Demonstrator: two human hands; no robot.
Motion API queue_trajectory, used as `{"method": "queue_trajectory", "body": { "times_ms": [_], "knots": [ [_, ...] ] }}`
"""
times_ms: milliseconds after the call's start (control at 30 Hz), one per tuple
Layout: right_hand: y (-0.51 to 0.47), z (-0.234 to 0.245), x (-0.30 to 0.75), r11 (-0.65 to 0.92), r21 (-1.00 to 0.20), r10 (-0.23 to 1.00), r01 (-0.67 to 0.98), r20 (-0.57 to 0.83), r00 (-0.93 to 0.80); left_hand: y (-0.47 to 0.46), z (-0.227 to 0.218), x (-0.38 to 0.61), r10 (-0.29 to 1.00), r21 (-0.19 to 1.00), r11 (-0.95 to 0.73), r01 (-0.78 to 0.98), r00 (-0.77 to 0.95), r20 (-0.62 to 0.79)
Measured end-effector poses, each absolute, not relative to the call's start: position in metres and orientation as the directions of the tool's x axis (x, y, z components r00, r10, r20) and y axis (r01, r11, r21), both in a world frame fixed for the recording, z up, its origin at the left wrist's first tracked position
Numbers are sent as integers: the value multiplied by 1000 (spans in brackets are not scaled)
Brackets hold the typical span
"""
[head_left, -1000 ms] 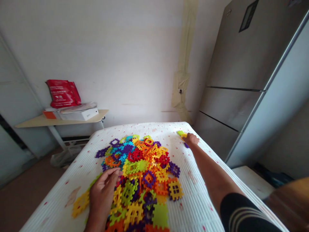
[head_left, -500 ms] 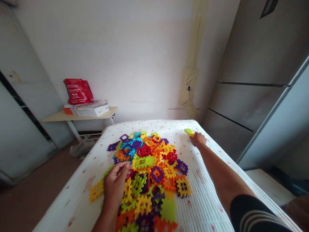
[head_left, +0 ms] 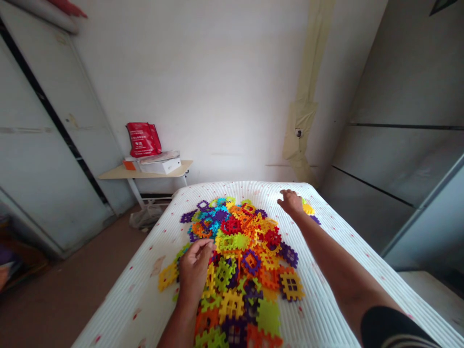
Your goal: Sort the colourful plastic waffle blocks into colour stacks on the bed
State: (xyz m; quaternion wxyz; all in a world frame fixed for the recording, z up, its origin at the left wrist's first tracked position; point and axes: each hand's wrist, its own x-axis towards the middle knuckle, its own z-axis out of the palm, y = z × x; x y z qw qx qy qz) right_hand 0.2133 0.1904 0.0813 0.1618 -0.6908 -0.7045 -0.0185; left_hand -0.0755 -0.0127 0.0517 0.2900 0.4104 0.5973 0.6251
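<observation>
A heap of plastic interlocking building pieces (head_left: 232,307), toothed squares in yellow, orange, green, purple, blue and red, lies on a white quilted cover (head_left: 137,299). Over the heap's left side is my left hand (head_left: 197,263), its thumb and fingers drawn together. Anything between those fingertips is too small or hidden to make out. My right hand (head_left: 292,202) is stretched to the far right of the cover, fingers apart, holding nothing. Just right of it lie a yellow piece (head_left: 308,208) and a purple piece (head_left: 315,220), partly hidden by the wrist, with some green beside them.
A small side table (head_left: 112,172) by the far wall bears a white box (head_left: 161,166) and a red bag (head_left: 143,139). Grey cabinet doors (head_left: 395,154) stand on the right. Tape surrounds a wall socket (head_left: 299,133).
My right hand has come off the small pieces at the far right and moved up and left of them, its fingers now spread. The view has turned left. My left hand stays over the heap.
</observation>
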Motion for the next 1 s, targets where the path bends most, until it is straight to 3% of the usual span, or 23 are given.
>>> {"method": "queue_trajectory", "body": {
  "times_ms": [233, 567, 767, 1000],
  "knots": [
    [207, 81, 85, 355, -253, 933, 900, 164, -321, -12, 49, -80, 844, 970, -131, 206, -490, 218],
    [208, 58, 30, 366, -221, 930, 904, 63, -361, -14, 52, -82, 825, 951, -157, 266, -494, 274],
    [196, 76, 47, 418, -256, 908, 872, 155, -390, -13, 52, -81, 838, 945, -143, 293, -473, 274],
    [126, 97, 93, 612, -364, 784, 702, 396, -478, -14, 52, -75, 874, 964, -157, 216, -424, 237]
  ]
}}
